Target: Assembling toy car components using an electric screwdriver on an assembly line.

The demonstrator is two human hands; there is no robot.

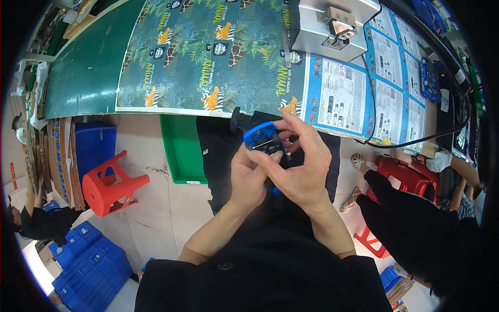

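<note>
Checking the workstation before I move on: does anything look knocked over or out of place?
Yes: a red plastic stool lies tipped on its side on the floor, left of the hands. The blue part they hold looks intact.

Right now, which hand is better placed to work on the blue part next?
Probably the right hand: its fingers lie over the top of the blue part, free to press or adjust. The left hand cups it from below, acting as the support.

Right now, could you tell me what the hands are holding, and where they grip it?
Both hands, left and right, hold a small blue-and-black plastic part, gripping its lower sides with the fingertips.
</note>
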